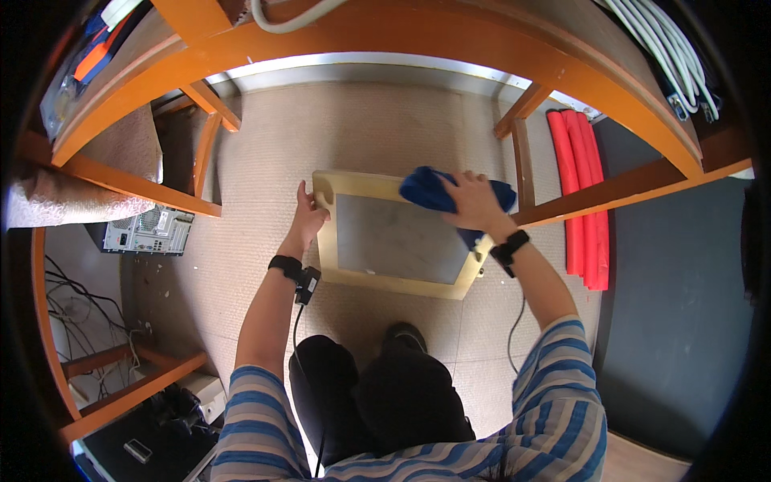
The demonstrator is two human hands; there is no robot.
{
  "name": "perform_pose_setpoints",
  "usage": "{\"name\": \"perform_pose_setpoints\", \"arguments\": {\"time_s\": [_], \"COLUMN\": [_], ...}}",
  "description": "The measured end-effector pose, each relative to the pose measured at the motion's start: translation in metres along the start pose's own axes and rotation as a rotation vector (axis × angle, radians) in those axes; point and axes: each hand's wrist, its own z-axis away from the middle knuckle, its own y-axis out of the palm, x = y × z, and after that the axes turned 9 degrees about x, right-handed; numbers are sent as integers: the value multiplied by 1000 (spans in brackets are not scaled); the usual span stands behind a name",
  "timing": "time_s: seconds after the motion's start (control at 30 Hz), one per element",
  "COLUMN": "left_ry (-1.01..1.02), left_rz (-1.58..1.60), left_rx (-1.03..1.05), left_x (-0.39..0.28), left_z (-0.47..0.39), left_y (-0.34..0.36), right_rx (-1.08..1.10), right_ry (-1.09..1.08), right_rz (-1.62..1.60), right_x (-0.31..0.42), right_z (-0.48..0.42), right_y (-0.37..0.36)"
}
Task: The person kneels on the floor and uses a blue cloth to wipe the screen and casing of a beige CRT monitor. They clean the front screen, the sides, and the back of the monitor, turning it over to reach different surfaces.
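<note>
A flat rectangular panel (pixel 397 238) with a cream frame and a grey inner face is before me, low over the tiled floor. My left hand (pixel 310 220) grips its left edge, thumb on the front of the frame. My right hand (pixel 473 202) presses a dark blue cloth (pixel 421 188) against the panel's upper right part, and a fold of the cloth hangs below the palm. The panel's upper right corner is hidden by the hand and cloth. A small knob or fitting (pixel 480 273) shows at the lower right edge. Each wrist wears a black band.
Orange wooden table frames (pixel 385 45) arch overhead and down both sides. At right are red tubes (pixel 578 199) and a dark board (pixel 674 301); coiled white cables (pixel 656 48) lie above. A computer case (pixel 150 229) and loose black cables (pixel 84 295) are at left, a black case (pixel 150 440) below.
</note>
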Motion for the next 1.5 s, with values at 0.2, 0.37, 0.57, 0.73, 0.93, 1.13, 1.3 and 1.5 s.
{"name": "perform_pose_setpoints", "arguments": {"time_s": [0.2, 0.37, 0.57, 0.73, 0.93, 1.13, 1.3, 1.5], "left_ry": [67, 72, 375, 131, 99, 56, 84, 100], "left_rz": [-23, 132, -356, -404, -369, -377, -348, 229], "left_rx": [-34, -50, -116, -143, -141, -193, -205, -141], "left_x": [6, 18, 48, 53, 31, 33, 43, 38], "left_z": [-2, -1, -14, -28, -20, -14, -25, -16], "left_y": [12, 5, -2, -8, 3, 1, -5, -13], "right_rx": [-181, 8, 29, 15, -124, -488, -444, -456], "right_ry": [-137, -199, -217, -136, 208, 253, 273, -142], "right_rz": [-72, -16, -111, -87, 95, -31, 105, 111], "right_x": [116, 186, 139, 52, -58, -18, 63, 177], "right_z": [-109, -155, -125, -39, 103, 115, 35, -107], "right_y": [-3, -29, -28, -15, 20, 7, 69, 37]}}
